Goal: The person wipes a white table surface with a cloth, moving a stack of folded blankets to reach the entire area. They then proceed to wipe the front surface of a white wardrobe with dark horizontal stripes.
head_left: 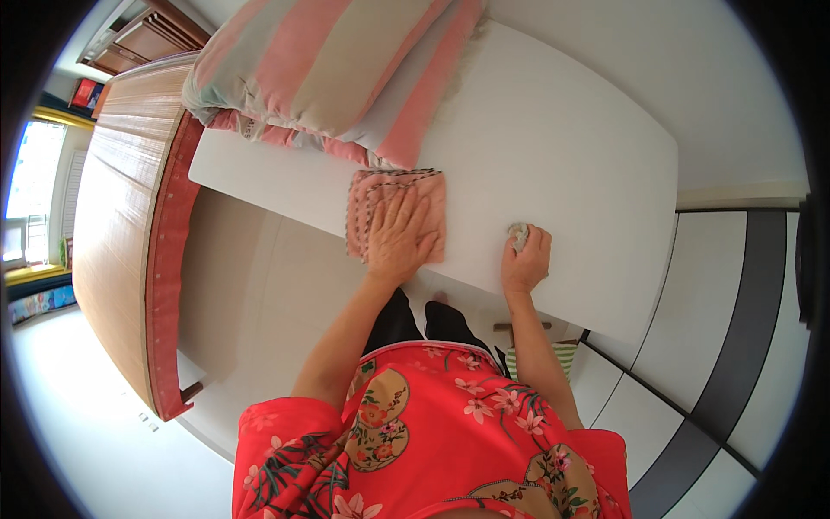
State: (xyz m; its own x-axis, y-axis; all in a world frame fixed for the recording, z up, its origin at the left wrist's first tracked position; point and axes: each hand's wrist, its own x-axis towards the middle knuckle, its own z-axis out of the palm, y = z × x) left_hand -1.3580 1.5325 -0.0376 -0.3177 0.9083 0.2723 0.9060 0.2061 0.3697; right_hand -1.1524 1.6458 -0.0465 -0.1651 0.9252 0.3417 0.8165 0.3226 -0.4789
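The left fingers (395, 210) lie straight and slightly spread, flat on a pink cloth (438, 212) beneath them; the right fingers (534, 240) are curled closed around a small, crumpled pale wad (518, 231). Under both hands extends the white counter (571, 147). Just beyond the left fingers sits striped bedding (320, 69); well to their left is a mat-covered bed (121, 208). Right of the right fingers, well apart, stand pale panels (705, 277) with a dark band.

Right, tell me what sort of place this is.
Probably a bedroom, judging by the wide tan woven mat with red edging, the soft pink, grey and cream striped bedding, and the flat white wardrobe-like doors.
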